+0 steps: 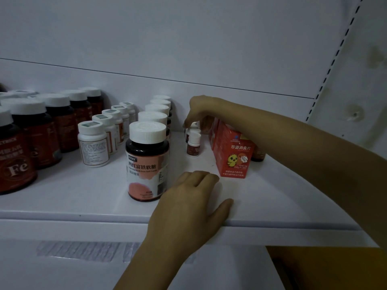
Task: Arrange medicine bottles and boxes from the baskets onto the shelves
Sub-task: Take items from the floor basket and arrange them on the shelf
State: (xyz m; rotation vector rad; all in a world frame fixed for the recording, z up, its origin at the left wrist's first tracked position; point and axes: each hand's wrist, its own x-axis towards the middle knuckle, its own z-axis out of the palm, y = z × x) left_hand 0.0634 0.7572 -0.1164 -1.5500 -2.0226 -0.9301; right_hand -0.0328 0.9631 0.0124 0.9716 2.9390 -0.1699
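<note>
- While only the head view is given, it shows the shelf (282, 195) well stocked. Left of the red box (232, 151) stands a short file of small bottles (193, 144). Further left come a row of pink bottles (147, 160), a row of white bottles (93, 143) and, farthest left, dark bottles (31, 130). Each row runs front to back.
- Right hand (201, 114): it reaches over the box top to just left of the box. Its fingers curl down and seem to pinch the cap of the rear small bottle (194, 125), which stands on the shelf. The thumb is hidden in the dim light.
- Left hand (188, 206): it rests on the shelf's front edge, in front of the box and to its left. The fingers are loosely bent, the thumb is out, and it holds nothing.
- Behind the box more boxes (214, 128) line up, and a brown bottle (258, 153) peeks out on the box's right.
- Judged from this, much is already shelved, and the small-bottle file looks like the step in hand. No baskets are in view, so how much is left cannot be told.
</note>
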